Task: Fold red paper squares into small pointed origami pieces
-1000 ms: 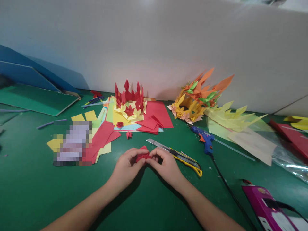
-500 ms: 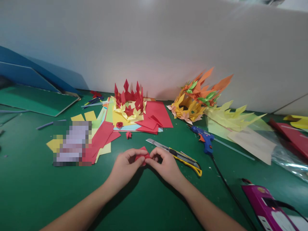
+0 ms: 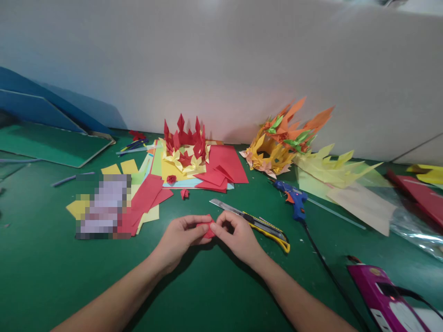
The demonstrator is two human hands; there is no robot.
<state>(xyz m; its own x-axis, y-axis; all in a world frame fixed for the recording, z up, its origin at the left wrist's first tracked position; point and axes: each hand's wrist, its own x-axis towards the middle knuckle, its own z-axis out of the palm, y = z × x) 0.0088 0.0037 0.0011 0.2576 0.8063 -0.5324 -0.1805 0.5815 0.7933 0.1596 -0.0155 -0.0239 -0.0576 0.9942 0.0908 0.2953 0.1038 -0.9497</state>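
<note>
A small piece of folded red paper [image 3: 208, 232] is pinched between both hands above the green table. My left hand [image 3: 182, 236] closes on its left side, thumb below and forefinger along the top. On its right edge, the thumb and forefinger of my right hand [image 3: 237, 234] grip it; the fingers cover part of the folds. Just beyond the right hand lies a yellow box cutter [image 3: 265, 226] with its blade out. A small red folded paper bud [image 3: 184, 194] and a red paper rosette [image 3: 171, 180] lie farther back.
Behind stand a red and yellow paper crown [image 3: 187, 152] and an orange one [image 3: 277, 147]. Red paper sheets [image 3: 143, 200] lie left, beside a pixelated object [image 3: 105, 205]. On the right are a blue glue gun [image 3: 294, 198], its cord, and a magenta power strip [image 3: 384, 295].
The red paper has turned a little in the fingers, and my left hand has shifted slightly. Both hands keep their pinch, and the things on the table stay put.
</note>
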